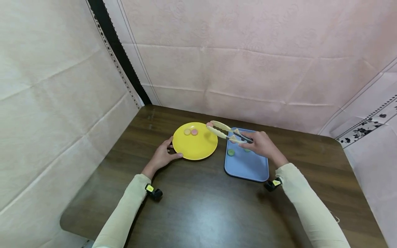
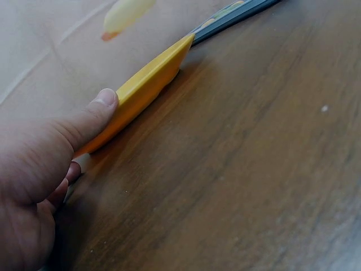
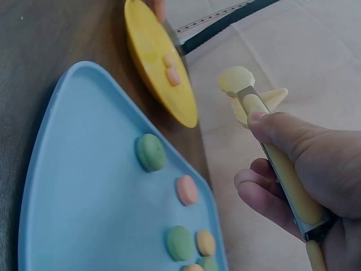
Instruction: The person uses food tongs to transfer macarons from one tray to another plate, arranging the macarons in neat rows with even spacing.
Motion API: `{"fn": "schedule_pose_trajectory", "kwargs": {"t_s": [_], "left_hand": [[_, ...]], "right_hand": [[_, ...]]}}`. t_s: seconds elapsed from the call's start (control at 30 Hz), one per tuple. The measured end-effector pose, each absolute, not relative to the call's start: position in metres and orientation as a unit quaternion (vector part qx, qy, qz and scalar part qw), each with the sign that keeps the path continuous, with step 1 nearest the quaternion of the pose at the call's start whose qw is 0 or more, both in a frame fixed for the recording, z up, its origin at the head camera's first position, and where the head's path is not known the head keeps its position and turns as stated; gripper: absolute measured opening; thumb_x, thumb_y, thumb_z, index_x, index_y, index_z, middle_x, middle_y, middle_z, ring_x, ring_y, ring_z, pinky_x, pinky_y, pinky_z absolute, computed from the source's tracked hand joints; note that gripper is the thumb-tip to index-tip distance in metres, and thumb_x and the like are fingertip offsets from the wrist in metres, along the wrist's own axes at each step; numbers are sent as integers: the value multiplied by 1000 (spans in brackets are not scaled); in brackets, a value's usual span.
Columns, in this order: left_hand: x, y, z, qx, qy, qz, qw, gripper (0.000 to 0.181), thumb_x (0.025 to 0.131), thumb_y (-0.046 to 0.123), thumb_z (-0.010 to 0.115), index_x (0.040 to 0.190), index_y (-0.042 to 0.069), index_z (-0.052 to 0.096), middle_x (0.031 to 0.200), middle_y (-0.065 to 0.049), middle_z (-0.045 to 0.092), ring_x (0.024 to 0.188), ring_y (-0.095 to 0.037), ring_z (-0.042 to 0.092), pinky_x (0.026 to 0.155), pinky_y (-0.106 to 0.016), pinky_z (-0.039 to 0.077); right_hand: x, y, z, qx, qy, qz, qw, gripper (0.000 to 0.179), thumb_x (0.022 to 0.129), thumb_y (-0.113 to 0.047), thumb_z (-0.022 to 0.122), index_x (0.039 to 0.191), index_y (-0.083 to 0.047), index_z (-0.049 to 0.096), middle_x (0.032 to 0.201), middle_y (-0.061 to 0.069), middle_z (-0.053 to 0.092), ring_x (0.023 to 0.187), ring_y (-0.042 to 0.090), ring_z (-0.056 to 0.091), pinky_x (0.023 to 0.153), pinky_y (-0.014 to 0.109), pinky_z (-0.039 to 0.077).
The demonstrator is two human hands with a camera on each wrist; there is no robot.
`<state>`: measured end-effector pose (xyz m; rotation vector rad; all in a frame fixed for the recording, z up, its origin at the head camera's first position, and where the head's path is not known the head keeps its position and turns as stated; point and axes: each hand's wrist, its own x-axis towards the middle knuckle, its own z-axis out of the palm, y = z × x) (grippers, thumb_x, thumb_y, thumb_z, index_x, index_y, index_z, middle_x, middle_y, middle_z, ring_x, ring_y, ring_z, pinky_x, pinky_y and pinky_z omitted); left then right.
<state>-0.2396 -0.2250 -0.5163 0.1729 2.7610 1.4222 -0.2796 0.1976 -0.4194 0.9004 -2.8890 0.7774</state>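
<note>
My right hand [image 1: 262,144] grips cream-tipped tongs [image 1: 220,129], thumb along one arm and fingers curled under the other, as the right wrist view shows. At the tongs' tips is a pink macaron [image 1: 209,124], above the far right edge of a yellow plate [image 1: 195,148]. A pale yellow macaron [image 1: 187,132] and a pink macaron [image 1: 194,132] lie side by side on the plate. My left hand [image 1: 162,155] holds the plate's left rim, with the thumb [image 2: 101,110] against its side and fingers partly hidden.
Right of the plate lies a blue tray [image 1: 248,168], partly under my right hand. It carries several macarons, including a green one [image 3: 150,152], a pink one [image 3: 186,190] and a yellow one [image 3: 205,243]. Cloth-covered walls [image 1: 242,75] rise behind the brown table [image 1: 186,199].
</note>
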Motion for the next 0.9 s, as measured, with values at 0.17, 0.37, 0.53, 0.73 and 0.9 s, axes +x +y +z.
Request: {"fn": "schedule_pose_trajectory", "kwargs": {"t_s": [0.17, 0.37, 0.53, 0.73, 0.9], "left_hand": [[-239, -224, -516, 52, 887, 459, 18, 106, 74, 49, 78, 153, 11, 20, 144, -9, 40, 115, -22, 48, 95, -41, 46], [-239, -224, -515, 55, 884, 464, 15, 103, 75, 45, 79, 153, 11, 21, 141, -8, 43, 114, -21, 48, 95, -42, 46], [-238, -224, -515, 56, 883, 465, 15, 102, 75, 44, 79, 153, 12, 22, 139, -7, 44, 113, -21, 48, 94, -42, 46], [-238, -224, -514, 55, 885, 462, 18, 104, 74, 47, 79, 153, 11, 21, 140, -8, 44, 114, -22, 48, 94, -41, 47], [-238, -223, -513, 53, 886, 460, 16, 105, 74, 47, 79, 153, 9, 22, 141, -9, 43, 115, -22, 48, 94, -41, 47]], "right_hand": [[-285, 187, -432, 309, -917, 251, 2, 56, 86, -36, 71, 132, -8, 58, 59, -4, 52, 46, 9, 33, 51, 28, 36], [-292, 176, -446, 304, -921, 243, -2, 55, 85, -36, 73, 131, -10, 60, 71, -3, 64, 51, 11, 37, 50, 28, 34], [-294, 169, -450, 299, -923, 239, -15, 55, 85, -37, 72, 133, -13, 59, 55, -5, 51, 46, 11, 31, 46, 27, 30], [-296, 163, -448, 295, -925, 239, -23, 55, 86, -35, 72, 133, -11, 59, 61, -5, 56, 48, 12, 35, 47, 28, 32], [-299, 160, -447, 290, -928, 234, -24, 53, 86, -34, 73, 131, -10, 60, 74, -5, 65, 54, 13, 42, 50, 29, 35]]}}
